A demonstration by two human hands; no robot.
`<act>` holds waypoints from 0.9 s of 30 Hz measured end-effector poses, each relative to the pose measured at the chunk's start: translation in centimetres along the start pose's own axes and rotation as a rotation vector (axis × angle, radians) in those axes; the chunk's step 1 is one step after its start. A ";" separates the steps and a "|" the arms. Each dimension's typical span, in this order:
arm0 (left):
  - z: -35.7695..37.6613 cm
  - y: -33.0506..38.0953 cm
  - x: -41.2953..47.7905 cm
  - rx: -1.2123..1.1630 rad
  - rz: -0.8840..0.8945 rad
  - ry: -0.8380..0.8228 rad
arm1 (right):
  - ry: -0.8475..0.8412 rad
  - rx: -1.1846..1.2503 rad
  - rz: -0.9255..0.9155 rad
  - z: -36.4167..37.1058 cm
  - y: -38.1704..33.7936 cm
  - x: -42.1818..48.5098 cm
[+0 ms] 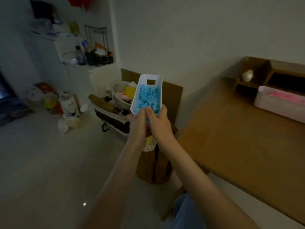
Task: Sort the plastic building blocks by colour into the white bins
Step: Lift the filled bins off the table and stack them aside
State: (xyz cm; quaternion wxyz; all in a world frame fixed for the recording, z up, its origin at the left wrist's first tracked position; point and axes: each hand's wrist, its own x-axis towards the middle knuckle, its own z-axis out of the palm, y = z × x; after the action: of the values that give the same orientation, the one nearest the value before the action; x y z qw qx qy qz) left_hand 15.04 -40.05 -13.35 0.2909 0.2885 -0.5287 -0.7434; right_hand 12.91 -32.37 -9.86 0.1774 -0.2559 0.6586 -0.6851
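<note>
dim white-walled room, and held up in the air before it is the white bin (pixel 151 77) full of blue blocks (pixel 147 96), clear off the counter (pixel 231 129); left grip (pixel 137 120) and right grip (pixel 159 123) both clasp its near end, thumbs over the rim, long axis running straight away from the person; the pink-filled bin (pixel 272 104) sits on the counter off right, so the right grip is nearer; no writing readable anywhere
</note>
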 end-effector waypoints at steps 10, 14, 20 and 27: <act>-4.4 -7.9 5.5 0.106 -0.176 0.000 | 0.173 0.394 0.329 1.9 11.1 6.7; -4.4 -13.2 7.4 0.798 0.033 -0.035 | 0.301 0.227 0.350 -0.4 16.6 8.3; -4.3 -20.3 10.3 1.371 -0.005 -0.310 | 0.413 0.073 0.525 -5.3 23.8 12.2; -5.3 -22.6 12.1 1.537 0.110 -0.185 | 0.395 0.069 0.632 -6.9 28.6 13.0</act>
State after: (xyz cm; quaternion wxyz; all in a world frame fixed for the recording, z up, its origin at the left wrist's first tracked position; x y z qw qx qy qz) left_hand 8.05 -46.08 -37.77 0.0005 0.3194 -0.9317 -0.1732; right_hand -4.27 -36.25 -36.78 0.2582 0.1033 0.7031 -0.6544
